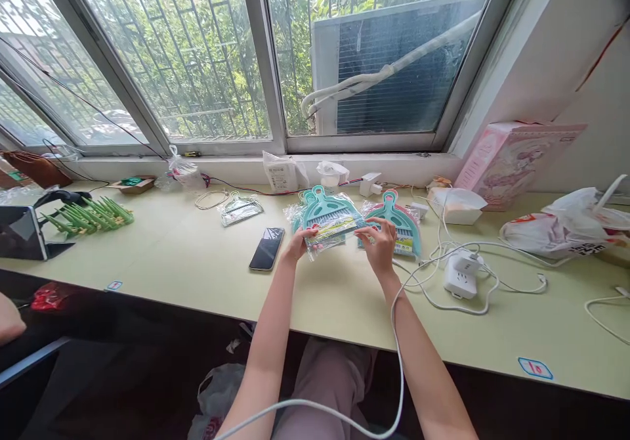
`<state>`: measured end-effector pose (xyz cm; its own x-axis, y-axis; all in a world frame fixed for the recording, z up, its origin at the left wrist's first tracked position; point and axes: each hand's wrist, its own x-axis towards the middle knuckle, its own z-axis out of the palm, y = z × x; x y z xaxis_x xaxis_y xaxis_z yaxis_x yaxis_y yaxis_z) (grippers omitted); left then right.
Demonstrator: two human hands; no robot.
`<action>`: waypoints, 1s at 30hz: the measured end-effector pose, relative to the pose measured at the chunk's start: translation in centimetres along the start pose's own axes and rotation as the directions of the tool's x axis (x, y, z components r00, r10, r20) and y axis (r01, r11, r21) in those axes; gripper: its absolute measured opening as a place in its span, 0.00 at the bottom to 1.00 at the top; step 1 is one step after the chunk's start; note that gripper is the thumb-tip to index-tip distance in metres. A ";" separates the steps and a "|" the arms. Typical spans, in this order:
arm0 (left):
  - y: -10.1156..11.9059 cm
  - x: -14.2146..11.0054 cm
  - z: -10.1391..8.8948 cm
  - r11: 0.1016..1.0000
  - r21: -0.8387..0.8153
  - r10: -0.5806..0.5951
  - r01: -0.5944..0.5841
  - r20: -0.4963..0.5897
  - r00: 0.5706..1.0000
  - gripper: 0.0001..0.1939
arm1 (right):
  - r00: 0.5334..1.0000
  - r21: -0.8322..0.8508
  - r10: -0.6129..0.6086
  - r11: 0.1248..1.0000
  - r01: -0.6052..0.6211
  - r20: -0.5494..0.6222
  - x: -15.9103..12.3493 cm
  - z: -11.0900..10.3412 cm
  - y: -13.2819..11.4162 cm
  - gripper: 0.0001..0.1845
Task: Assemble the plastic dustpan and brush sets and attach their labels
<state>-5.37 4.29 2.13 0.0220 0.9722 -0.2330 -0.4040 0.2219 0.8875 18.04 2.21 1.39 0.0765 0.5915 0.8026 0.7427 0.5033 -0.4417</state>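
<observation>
Between my two hands is a teal mini dustpan and brush set [329,217] in a clear plastic wrapper with a yellow-green label. My left hand [297,243] grips its lower left side, thumb on the front. At the right end, my right hand [378,243] pinches the wrapper's edge. Behind the held set, another teal set [294,214] is partly hidden. Just past my right hand lies a further wrapped dustpan set [401,220] with a pink-rimmed handle, partly covered by that hand.
Left of my hands lie a black phone [266,249] and a flat clear packet [241,210]. A white power strip [461,276] with tangled cables [433,302] is at right. One cable crosses my right forearm. A pink box [516,164] and plastic bag [551,230] stand farther right.
</observation>
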 end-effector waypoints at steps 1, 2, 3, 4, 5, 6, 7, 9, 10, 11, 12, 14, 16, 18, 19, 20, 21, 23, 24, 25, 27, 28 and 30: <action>0.1 0.0 -0.1 1.000 0.011 0.003 -0.003 0.019 1.000 0.26 | 1.000 0.044 0.001 0.999 -0.001 0.007 0.1 0.1 0.1 0.08; 0.1 0.0 -0.2 1.000 0.025 0.007 -0.008 0.044 0.999 0.26 | 1.000 0.089 0.005 0.996 -0.006 0.015 0.2 0.2 0.1 0.08; 0.2 0.0 -0.3 0.999 0.043 0.011 -0.014 0.076 0.997 0.26 | 1.000 0.134 0.010 0.991 -0.013 0.025 0.3 0.2 0.1 0.09; 0.3 -0.1 -0.4 0.998 0.064 0.015 -0.022 0.114 0.993 0.26 | 0.999 0.181 0.015 0.983 -0.021 0.035 0.4 0.2 0.0 0.09; 0.4 -0.2 -0.5 0.996 0.087 0.019 -0.033 0.159 0.987 0.26 | 0.999 0.228 0.019 0.973 -0.029 0.047 0.5 0.2 0.0 0.10; 0.5 -0.2 -0.5 0.993 0.108 0.023 -0.046 0.202 0.979 0.27 | 0.998 0.276 0.023 0.960 -0.039 0.060 0.6 0.2 -0.1 0.10; 0.5 -0.3 -0.6 0.990 0.127 0.026 -0.057 0.238 0.971 0.27 | 0.997 0.319 0.029 0.946 -0.050 0.072 0.6 0.2 -0.1 0.10; 0.4 -0.3 -0.7 0.983 0.167 0.023 -0.070 0.271 0.962 0.30 | 0.995 0.377 0.040 0.924 -0.071 0.090 0.7 0.0 -0.1 0.11; 0.3 -0.2 -0.7 0.979 0.189 0.019 -0.074 0.277 0.961 0.32 | 0.995 0.386 0.046 0.919 -0.079 0.094 0.8 0.0 0.0 0.10; 0.1 -0.1 -0.8 0.974 0.213 0.012 -0.076 0.285 0.959 0.34 | 0.994 0.381 0.049 0.921 -0.083 0.096 0.7 -0.1 0.1 0.10; 0.0 0.0 -0.9 0.968 0.237 0.003 -0.077 0.297 0.955 0.36 | 0.994 0.365 0.049 0.927 -0.082 0.100 0.7 -0.1 0.2 0.10; -0.2 0.1 -1.0 0.957 0.275 -0.009 -0.088 0.334 0.942 0.38 | 0.993 0.319 0.047 0.945 -0.079 0.108 0.6 0.0 0.5 0.10; -0.3 0.1 -1.0 0.949 0.294 -0.005 -0.113 0.374 0.927 0.41 | 0.992 0.279 0.055 0.957 -0.086 0.115 0.4 0.1 0.7 0.11; -0.1 -0.1 -0.9 0.941 0.307 0.006 -0.143 0.408 0.913 0.44 | 0.990 0.246 0.087 0.963 -0.112 0.107 0.2 0.4 0.7 0.11; 0.0 -0.2 -0.9 0.936 0.316 0.008 -0.154 0.421 0.907 0.46 | 0.989 0.226 0.112 0.965 -0.130 0.092 0.1 0.5 0.7 0.11; 0.1 -0.4 -0.7 0.930 0.328 0.006 -0.163 0.432 0.902 0.48 | 0.988 0.207 0.136 0.967 -0.148 0.071 -0.1 0.7 0.7 0.11; 0.2 -0.6 -0.6 0.924 0.341 0.005 -0.172 0.441 0.897 0.49 | 0.986 0.195 0.161 0.966 -0.167 0.048 -0.1 0.8 0.7 0.11; 0.4 -1.0 -0.3 0.913 0.356 0.016 -0.198 0.454 0.891 0.53 | 0.978 0.222 0.209 0.953 -0.207 0.017 -0.3 1.1 0.7 0.11; 0.4 -1.1 -0.2 0.909 0.359 0.026 -0.213 0.461 0.887 0.54 | 0.973 0.257 0.232 0.939 -0.229 0.019 -0.3 1.3 0.7 0.12; 0.4 -1.1 -0.2 0.905 0.360 0.038 -0.229 0.467 0.884 0.55 | 0.967 0.296 0.253 0.922 -0.252 0.034 -0.4 1.4 0.7 0.12; 0.4 -1.1 -0.2 0.898 0.362 0.055 -0.250 0.471 0.880 0.57 | 0.955 0.371 0.289 0.881 -0.293 0.067 -0.4 1.6 0.8 0.11; 0.3 -1.0 -0.2 0.895 0.367 0.057 -0.253 0.469 0.881 0.58 | 0.949 0.406 0.304 0.859 -0.313 0.087 -0.5 1.7 0.8 0.11; 0.2 -0.9 -0.4 0.889 0.382 0.058 -0.252 0.453 0.889 0.60 | 0.926 0.487 0.351 0.789 -0.374 0.140 -0.5 1.9 1.0 0.21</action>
<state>-5.81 3.47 2.33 0.4110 0.9113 0.0241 -0.0150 -0.0197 0.9997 17.52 3.60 -0.21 0.2384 0.8128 0.5315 0.2334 0.4833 -0.8438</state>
